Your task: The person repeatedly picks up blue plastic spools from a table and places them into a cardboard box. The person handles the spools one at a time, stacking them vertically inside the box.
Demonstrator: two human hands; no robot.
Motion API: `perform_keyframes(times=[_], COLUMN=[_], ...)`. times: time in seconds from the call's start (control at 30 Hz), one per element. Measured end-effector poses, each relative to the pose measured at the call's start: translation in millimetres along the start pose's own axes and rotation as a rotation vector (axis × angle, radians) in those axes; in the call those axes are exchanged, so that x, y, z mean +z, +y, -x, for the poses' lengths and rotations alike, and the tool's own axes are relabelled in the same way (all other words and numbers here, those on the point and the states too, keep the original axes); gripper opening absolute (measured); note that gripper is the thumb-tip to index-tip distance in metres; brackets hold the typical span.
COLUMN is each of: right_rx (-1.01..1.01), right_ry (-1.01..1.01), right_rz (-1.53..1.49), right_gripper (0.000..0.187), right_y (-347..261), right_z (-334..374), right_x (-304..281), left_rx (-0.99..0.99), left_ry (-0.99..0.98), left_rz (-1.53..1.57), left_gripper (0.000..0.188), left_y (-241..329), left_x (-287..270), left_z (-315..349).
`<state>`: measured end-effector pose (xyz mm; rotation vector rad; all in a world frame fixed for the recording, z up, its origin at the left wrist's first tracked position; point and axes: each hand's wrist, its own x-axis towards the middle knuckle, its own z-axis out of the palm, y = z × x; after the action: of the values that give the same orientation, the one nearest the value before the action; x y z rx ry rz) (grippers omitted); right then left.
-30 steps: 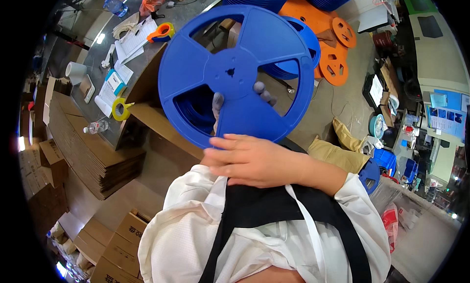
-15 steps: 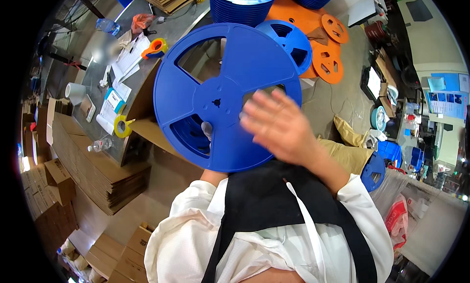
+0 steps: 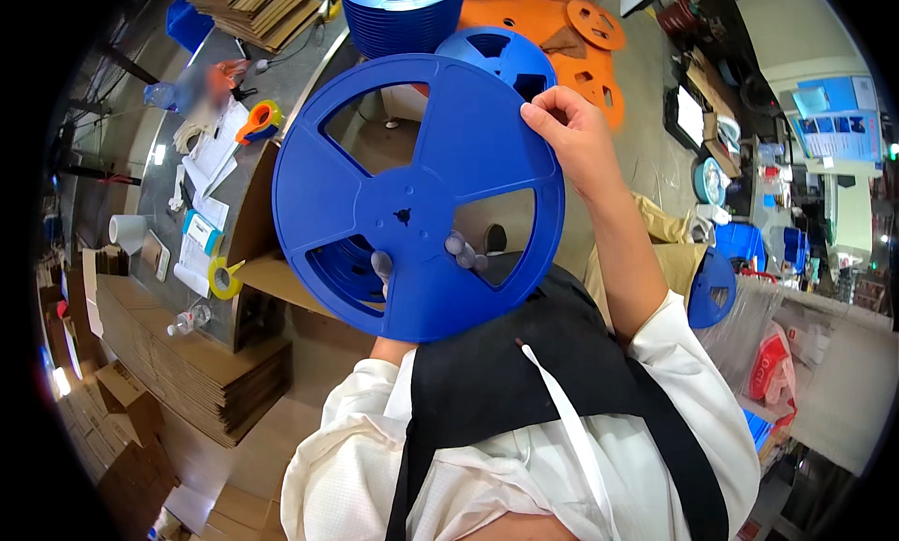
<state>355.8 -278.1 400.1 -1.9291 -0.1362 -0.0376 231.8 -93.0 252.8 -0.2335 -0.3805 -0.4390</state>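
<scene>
A large blue plastic reel (image 3: 440,119) is held face up in front of my body, with three window openings around its small centre hole. My left hand (image 3: 462,249) supports it from underneath; grey-covered fingertips show through two of the openings, and the palm is hidden behind the reel. At the upper right of the rim, my right hand (image 3: 579,140) pinches the edge between thumb and forefinger. Beyond it lies another blue reel (image 3: 496,49), beside a tall stack of blue reels (image 3: 405,21).
Orange flat parts (image 3: 596,68) lie behind the reels. To the left, a grey table (image 3: 211,59) carries papers, tape dispensers (image 3: 259,121) and a bottle. Flattened cartons (image 3: 201,344) are piled below it. A cardboard box edge (image 3: 272,277) stands close to the reel's left.
My right hand has gone from a blurred open position over the reel face to its upper right rim, where it now pinches. The reel sits slightly further left in view.
</scene>
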Motion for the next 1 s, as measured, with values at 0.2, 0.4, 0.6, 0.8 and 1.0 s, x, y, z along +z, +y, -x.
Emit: perform_keyframes(times=[0.2, 0.4, 0.6, 0.8, 1.0], right_rx=[0.176, 0.083, 0.092, 0.23, 0.25], right_ry=[0.133, 0.225, 0.217, 0.227, 0.539], right_rz=[-0.19, 0.024, 0.005, -0.128, -0.208], right_gripper=[0.019, 0.018, 0.014, 0.013, 0.02], right_y=[31.2, 42.4, 63.3, 89.3, 127.0], right_z=[20.9, 53.7, 79.6, 124.3, 184.9], right_x=[-20.9, -45.0, -95.4, -154.1, -219.2], left_rx=[-0.078, -0.161, -0.242, -0.299, -0.343], left_ry=[0.059, 0.129, 0.197, 0.245, 0.29], left_rz=[0.039, 0.057, 0.041, 0.035, 0.019], left_gripper=[0.08, 0.08, 0.08, 0.08, 0.08], left_y=[-1.1, -15.1, -46.9, -102.1, -165.3], left_x=[-10.2, -16.7, -22.1, -27.2, -41.5], left_z=[-0.2, -4.5, -12.5, -9.3, -6.5])
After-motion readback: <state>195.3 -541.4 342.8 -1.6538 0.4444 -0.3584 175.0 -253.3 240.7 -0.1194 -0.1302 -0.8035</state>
